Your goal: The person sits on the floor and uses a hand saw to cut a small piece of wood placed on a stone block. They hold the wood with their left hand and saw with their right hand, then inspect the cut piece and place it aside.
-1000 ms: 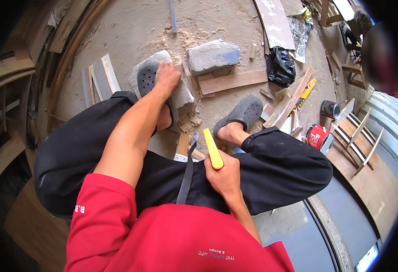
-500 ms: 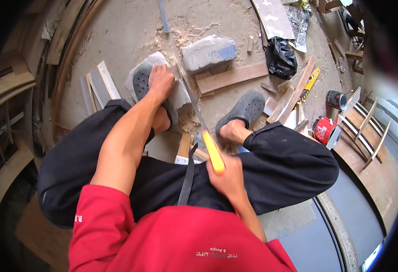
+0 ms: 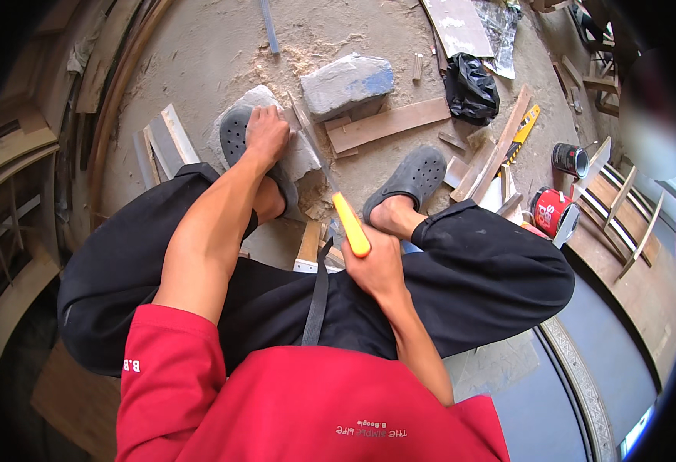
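My right hand (image 3: 375, 262) is wrapped round the yellow handle (image 3: 349, 225) of a handsaw. Its narrow blade (image 3: 323, 165) points away from me, along the right side of a grey stone block (image 3: 301, 156). My left hand (image 3: 267, 132) presses down over the block with curled fingers, close beside the dark clog (image 3: 234, 132) on my left foot, which rests on the block. What lies under those fingers is mostly hidden; a thin brown wooden edge (image 3: 298, 115) shows just right of them.
A second stone block (image 3: 347, 86) and a brown board (image 3: 388, 123) lie beyond the saw. To the right are a black plastic bag (image 3: 472, 88), a yellow-handled saw (image 3: 524, 132), a red can (image 3: 552, 212) and a dark can (image 3: 570, 159). Wood strips (image 3: 170, 142) lie at left.
My right hand has pushed the saw forward, away from my body and slightly left. My left hand stays on the block; the whole view has shifted a little.
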`<state>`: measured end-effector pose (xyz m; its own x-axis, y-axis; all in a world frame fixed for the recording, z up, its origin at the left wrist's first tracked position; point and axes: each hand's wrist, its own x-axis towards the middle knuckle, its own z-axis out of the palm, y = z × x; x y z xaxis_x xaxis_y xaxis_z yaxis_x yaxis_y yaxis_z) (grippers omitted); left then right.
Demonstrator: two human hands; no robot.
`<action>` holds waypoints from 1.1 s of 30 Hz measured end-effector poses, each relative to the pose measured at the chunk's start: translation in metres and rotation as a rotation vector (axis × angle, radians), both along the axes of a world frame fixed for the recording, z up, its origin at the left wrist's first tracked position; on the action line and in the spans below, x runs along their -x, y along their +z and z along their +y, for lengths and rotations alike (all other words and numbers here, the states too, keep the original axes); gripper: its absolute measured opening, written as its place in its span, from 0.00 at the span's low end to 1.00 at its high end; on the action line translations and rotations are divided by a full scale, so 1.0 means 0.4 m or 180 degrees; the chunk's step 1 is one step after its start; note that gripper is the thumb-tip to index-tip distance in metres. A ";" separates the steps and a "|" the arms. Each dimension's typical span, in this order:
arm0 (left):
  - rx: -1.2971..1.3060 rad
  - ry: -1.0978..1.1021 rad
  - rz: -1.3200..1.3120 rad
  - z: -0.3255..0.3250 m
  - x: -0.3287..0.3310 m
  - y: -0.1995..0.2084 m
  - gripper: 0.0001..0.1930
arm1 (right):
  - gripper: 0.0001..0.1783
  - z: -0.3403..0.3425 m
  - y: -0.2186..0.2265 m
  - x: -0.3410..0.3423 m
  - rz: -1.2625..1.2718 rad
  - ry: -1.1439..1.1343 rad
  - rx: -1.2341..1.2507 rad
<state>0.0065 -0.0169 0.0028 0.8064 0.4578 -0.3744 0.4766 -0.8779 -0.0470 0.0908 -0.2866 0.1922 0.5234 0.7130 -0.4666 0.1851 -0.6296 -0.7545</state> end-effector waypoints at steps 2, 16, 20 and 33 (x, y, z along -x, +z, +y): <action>-0.0060 0.0003 0.0017 -0.003 0.003 0.006 0.29 | 0.07 -0.040 0.028 0.015 -0.0100 -0.0030 -0.0257; -0.0251 -0.0027 -0.0022 0.009 0.016 -0.021 0.14 | 0.10 0.044 0.025 0.007 -0.0001 0.0020 0.0051; -0.0086 0.0098 -0.0104 0.001 0.014 -0.027 0.13 | 0.08 0.021 0.076 0.020 -0.0236 0.0048 -0.0095; 0.0032 0.0059 -0.0261 0.010 0.006 -0.007 0.14 | 0.09 -0.032 0.003 0.038 -0.0150 -0.0080 -0.0098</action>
<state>0.0042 -0.0129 0.0001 0.8260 0.4695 -0.3119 0.4946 -0.8691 0.0016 0.0754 -0.2992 0.1934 0.5623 0.7129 -0.4190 0.2053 -0.6112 -0.7644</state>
